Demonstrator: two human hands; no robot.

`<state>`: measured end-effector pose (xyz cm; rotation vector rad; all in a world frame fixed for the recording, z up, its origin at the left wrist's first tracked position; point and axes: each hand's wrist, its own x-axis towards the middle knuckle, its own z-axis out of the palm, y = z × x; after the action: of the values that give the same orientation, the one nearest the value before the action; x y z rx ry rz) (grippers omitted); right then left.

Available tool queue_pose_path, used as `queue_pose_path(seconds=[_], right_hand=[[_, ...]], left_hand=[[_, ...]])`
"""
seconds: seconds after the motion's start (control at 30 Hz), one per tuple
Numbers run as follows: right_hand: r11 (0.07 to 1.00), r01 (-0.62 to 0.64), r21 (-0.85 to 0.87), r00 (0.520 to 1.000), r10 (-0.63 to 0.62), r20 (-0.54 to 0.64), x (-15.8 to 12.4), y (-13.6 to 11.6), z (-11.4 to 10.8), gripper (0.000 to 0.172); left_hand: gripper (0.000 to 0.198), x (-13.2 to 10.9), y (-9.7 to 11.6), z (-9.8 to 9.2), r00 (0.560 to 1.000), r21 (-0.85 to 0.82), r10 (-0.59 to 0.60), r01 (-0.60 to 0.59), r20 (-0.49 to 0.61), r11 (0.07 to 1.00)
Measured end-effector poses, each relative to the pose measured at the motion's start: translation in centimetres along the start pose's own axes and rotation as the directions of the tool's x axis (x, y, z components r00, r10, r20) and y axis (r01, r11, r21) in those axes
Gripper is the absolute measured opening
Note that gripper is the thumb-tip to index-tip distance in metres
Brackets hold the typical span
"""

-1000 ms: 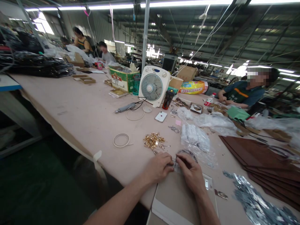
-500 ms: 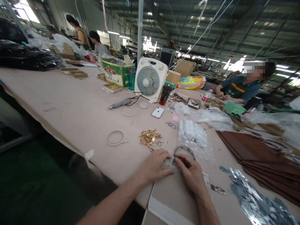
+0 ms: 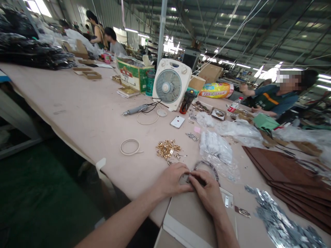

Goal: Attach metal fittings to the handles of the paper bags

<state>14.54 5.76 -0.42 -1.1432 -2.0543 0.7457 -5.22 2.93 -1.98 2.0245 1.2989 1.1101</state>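
Note:
A beige flat panel [image 3: 190, 213] with pale edges lies at the table's near side, below my hands. My left hand [image 3: 176, 181] curls its fingers and thumb around the panel's far end. My right hand [image 3: 207, 187] pinches at that same end, its fingertips touching those of my left hand. Whatever small piece sits between the fingertips is mostly hidden. Just beyond my right hand lies a dark ring-shaped coil [image 3: 210, 165]. A heap of gold-coloured metal fittings [image 3: 167, 148] lies ahead of my left hand. Right of the panel rests a small metal plate [image 3: 242, 211].
Silver metal plates [image 3: 287, 218] are piled at right, near stacked brown leather panels [image 3: 279, 172]. A plastic bag [image 3: 216, 148], a phone [image 3: 177, 121], an electric screwdriver [image 3: 136, 110], a white cord coil [image 3: 129, 147] and a fan [image 3: 169, 86] occupy the table. A co-worker [image 3: 274, 96] sits across.
My right fingertips have moved left, closer to my left hand at the panel's far end. The view has shifted slightly. The co-worker across has raised a hand.

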Motion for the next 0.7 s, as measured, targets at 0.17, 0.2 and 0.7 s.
queue_pose_path(seconds=[0.17,0.2,0.7], right_hand=[[0.997,0.024,-0.07,1.0,-0.025,-0.016,0.09,0.46,0.27,0.018],[0.996,0.028,-0.081,0.999,-0.03,-0.022,0.12,0.5,0.32,0.018],[0.98,0.095,-0.174,0.995,-0.101,-0.025,0.11,0.38,0.24,0.017]], left_hand=[[0.046,0.0,0.03,-0.04,1.0,-0.003,0.002,-0.002,0.005,1.0],[0.046,0.02,0.04,-0.06,1.0,-0.003,0.0,0.0,0.002,1.0],[0.05,-0.15,-0.09,0.05,0.999,-0.011,-0.032,0.032,-0.023,0.999]])
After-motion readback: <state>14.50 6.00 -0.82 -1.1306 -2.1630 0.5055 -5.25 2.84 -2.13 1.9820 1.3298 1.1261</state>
